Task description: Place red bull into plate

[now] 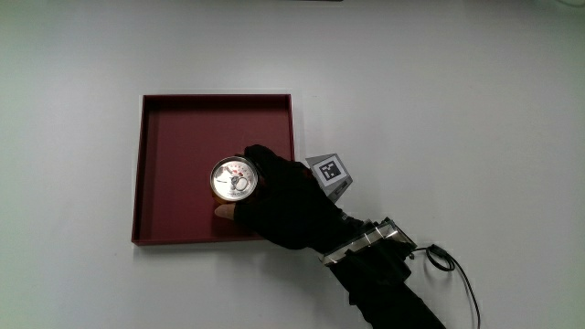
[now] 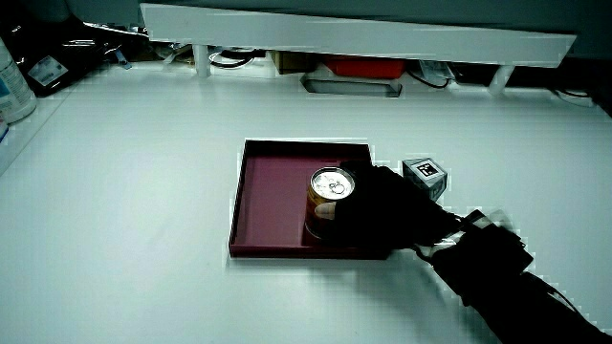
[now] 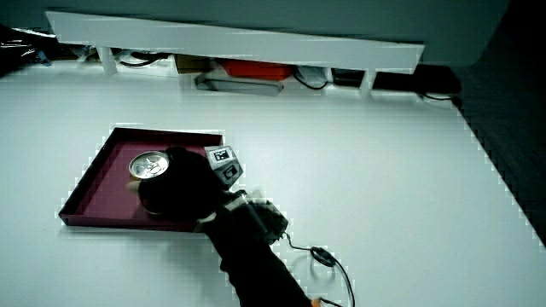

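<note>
A Red Bull can point(image 1: 232, 178) stands upright inside the dark red square plate point(image 1: 174, 146), in the part nearest the person. Its silver top with the pull tab faces up in the main view. The can point(image 2: 329, 190) and the plate point(image 2: 273, 196) also show in a side view, as do the can point(image 3: 149, 165) and plate point(image 3: 98, 183). The hand point(image 1: 283, 196) in its black glove is wrapped around the can's side, fingers curled on it. The patterned cube point(image 1: 330, 173) sits on the hand's back, over the plate's edge.
A black forearm point(image 1: 388, 279) with a thin cable point(image 1: 457, 274) runs from the hand toward the person. A low white partition point(image 2: 363, 33) with cables and boxes under it stands at the table's end. White tabletop point(image 1: 457, 110) surrounds the plate.
</note>
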The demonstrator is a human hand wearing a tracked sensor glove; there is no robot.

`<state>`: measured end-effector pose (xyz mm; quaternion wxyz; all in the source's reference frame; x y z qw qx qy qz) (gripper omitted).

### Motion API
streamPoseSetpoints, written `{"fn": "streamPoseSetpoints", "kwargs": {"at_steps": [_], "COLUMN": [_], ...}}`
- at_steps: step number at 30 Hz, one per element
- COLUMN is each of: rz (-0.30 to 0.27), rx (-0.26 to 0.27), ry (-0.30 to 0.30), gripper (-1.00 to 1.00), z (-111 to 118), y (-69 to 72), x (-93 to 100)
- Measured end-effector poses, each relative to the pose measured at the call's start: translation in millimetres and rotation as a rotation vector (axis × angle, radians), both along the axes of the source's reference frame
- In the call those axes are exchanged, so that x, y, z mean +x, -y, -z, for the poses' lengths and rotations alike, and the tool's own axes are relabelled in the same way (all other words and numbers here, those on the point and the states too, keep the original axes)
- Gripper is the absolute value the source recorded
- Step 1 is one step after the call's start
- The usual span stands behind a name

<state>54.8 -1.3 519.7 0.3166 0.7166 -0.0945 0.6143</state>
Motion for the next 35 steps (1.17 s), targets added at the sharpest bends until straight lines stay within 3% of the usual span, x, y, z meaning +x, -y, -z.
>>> {"fn": "streamPoseSetpoints", "kwargs": {"at_steps": [3,5,8,17,18,23,25,27,29,30,33,34,35], "rz": [0.011,0.022,0.053,0.150,0.157,0.228,0.241,0.254,0.267,0.259,0.264,0.276,0.272], "rx": [0.006,-0.045,-0.025,-0.096,-0.092,-0.034,-0.025,-0.015,0.041,0.027,0.097,0.131,0.146], "ry": [-0.002,0.073,0.060,0.122,0.149,0.038,0.028,-0.049,-0.067,-0.096,-0.077,-0.132,-0.131], "gripper": [-0.39,-0.48,-0.61,-1.00,-1.00,-1.00,-1.00,-1.00,-1.00,-1.00,-1.00,-1.00,-1.00], "z": [-2,-4,5,64,67,101,116,131,137,145,152,154,156], "y": [-0.1,1.2,4.6,13.2,14.3,22.4,23.6,24.5,25.7,24.7,25.3,26.0,25.7], "x": [0.7,2.7,8.6,38.8,43.3,61.1,67.0,73.7,81.2,83.9,93.6,97.6,99.8]}}
